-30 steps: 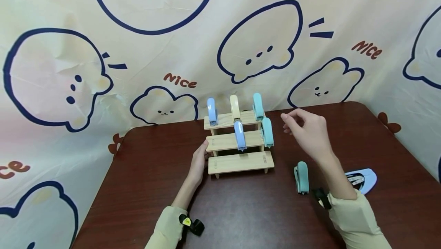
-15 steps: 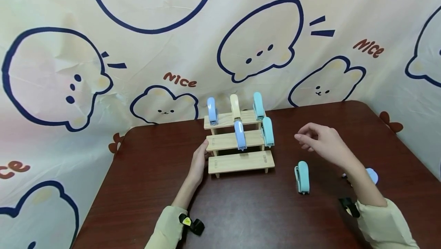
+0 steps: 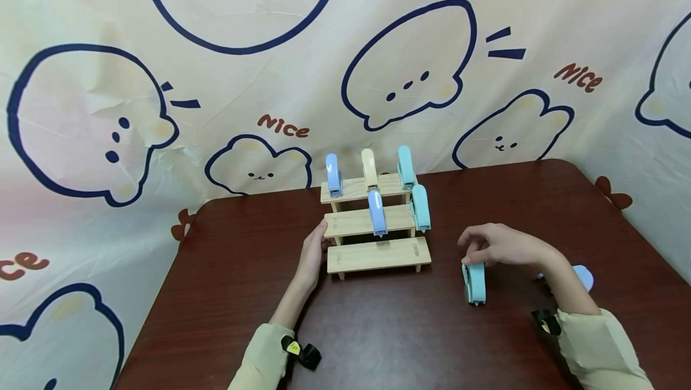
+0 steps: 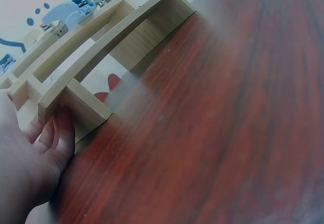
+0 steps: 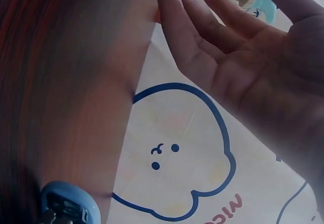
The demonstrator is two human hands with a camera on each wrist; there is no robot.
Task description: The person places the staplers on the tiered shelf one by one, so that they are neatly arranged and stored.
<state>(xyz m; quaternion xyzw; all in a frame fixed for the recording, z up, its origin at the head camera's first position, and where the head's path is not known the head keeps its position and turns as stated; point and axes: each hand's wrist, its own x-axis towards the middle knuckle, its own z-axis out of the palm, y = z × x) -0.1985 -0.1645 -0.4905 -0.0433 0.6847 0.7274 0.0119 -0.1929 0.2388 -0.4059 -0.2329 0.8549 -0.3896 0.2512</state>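
A three-tier wooden stand (image 3: 379, 255) carries several staplers on its upper two tiers. My left hand (image 3: 310, 256) grips the stand's left end; in the left wrist view, the fingers (image 4: 63, 133) curl under its side. On the top tier are a blue stapler (image 3: 334, 174), a cream stapler (image 3: 369, 169) and a teal stapler (image 3: 406, 167). The middle tier bears another blue stapler (image 3: 377, 213) and another teal stapler (image 3: 420, 207). My right hand (image 3: 502, 245) is over the far end of a teal stapler (image 3: 475, 285) on the table, fingers loosely bent; contact cannot be made out.
A light-blue stapler (image 3: 583, 277) lies on the dark wooden table (image 3: 378, 330), partly behind my right forearm. It appears low in the right wrist view as a blue rounded shape (image 5: 71, 201). A patterned curtain (image 3: 259, 90) hangs behind the table's back edge.
My right hand has moved away from the stand, to the right and toward the front, down to the loose teal stapler. My left hand and the staplers on the stand have stayed put.
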